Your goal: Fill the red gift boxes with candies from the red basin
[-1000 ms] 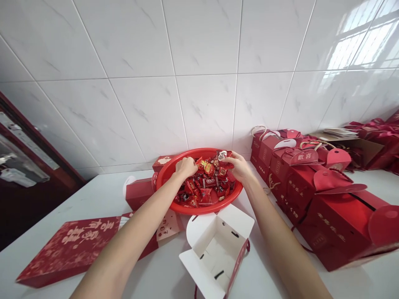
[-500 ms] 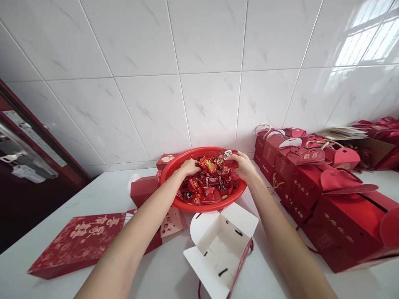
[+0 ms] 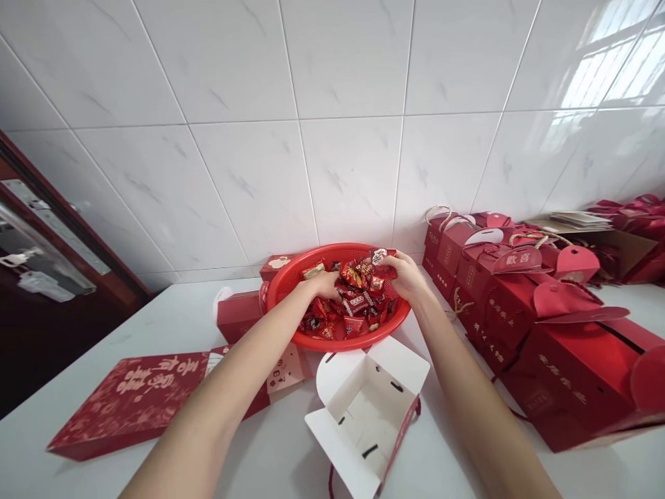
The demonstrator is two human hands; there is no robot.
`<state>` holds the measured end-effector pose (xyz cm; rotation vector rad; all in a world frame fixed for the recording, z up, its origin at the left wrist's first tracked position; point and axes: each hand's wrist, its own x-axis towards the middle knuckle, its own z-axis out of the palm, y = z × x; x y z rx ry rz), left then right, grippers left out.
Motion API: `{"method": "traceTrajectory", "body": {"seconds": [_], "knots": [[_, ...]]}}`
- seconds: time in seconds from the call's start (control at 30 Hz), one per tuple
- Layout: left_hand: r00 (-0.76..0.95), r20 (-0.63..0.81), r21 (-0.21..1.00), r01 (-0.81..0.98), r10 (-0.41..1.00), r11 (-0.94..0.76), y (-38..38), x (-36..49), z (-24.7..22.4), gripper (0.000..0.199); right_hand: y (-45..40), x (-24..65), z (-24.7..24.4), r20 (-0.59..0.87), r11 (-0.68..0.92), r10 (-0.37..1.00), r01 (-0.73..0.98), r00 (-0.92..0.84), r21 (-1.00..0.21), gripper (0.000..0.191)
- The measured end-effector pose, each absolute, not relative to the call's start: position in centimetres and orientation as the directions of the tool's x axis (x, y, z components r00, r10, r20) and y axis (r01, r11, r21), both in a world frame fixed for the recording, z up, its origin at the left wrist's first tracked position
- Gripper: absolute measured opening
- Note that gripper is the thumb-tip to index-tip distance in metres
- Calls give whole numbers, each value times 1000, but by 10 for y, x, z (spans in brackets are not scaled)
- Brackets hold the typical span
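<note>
A red plastic basket (image 3: 332, 248) holds a heap of red-wrapped candies (image 3: 358, 303). My left hand (image 3: 323, 285) reaches into its left half. Its bent fingers touch the heap, and the fingertips are partly hidden among the wrappers. Over the basket's right rim, my right hand (image 3: 405, 276) is closed on a wrapped candy (image 3: 382, 257) with white and black lettering; whether more pieces sit in that palm is hidden. Just in front of the basket stands an open gift box (image 3: 368, 419), white inside, its flaps folded outward.
Several red gift boxes (image 3: 551, 378) with handles line the right side. Behind them is an open carton (image 3: 618, 242). A flat red box (image 3: 135, 398) lies at left, near another red box (image 3: 239, 315). White tiles (image 3: 353, 173) rise behind the counter (image 3: 280, 457).
My left hand has moved to the right, deeper over the heap, and some candies have shifted right, baring a light-coloured packet at the basket's left. My right hand has stayed nearly still.
</note>
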<state>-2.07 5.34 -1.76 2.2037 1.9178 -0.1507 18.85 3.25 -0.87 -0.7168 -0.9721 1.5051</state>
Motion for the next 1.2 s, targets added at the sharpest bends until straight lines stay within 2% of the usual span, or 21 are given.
{"method": "traceTrajectory", "body": {"seconds": [0.1,0.27,0.43,0.6,0.7,0.87,0.97,1.07,1.2], "knots": [[160,-234,91,986,959,-142,51,-19,-16,74,34,188,-11,91,0,982,-478,-166,-879,17],[179,-234,166,976,956,-142,47,-17,-12,69,38,189,-15,89,2,983,-479,-159,-878,19],[240,-305,112,970,921,-216,44,-12,-8,61,36,188,-12,96,9,984,-487,-153,-873,17],[278,-314,52,960,908,-275,39,-8,-6,63,36,188,-12,86,8,987,-489,-137,-872,16],[297,-326,80,955,898,-286,39,-6,-8,62,36,188,-12,79,-1,987,-489,-143,-872,17],[319,-333,139,947,888,-288,42,-9,-10,47,33,187,-9,94,8,984,-497,-149,-868,14],[331,-265,239,933,906,-271,45,-18,-11,39,32,187,-8,81,0,986,-487,-145,-874,13],[354,-114,453,850,928,-268,50,-29,-12,33,33,187,-8,75,-5,986,-477,-149,-879,13],[352,84,663,679,932,-316,57,-35,-13,40,33,188,-8,78,-13,983,-488,-166,-873,14]]}}
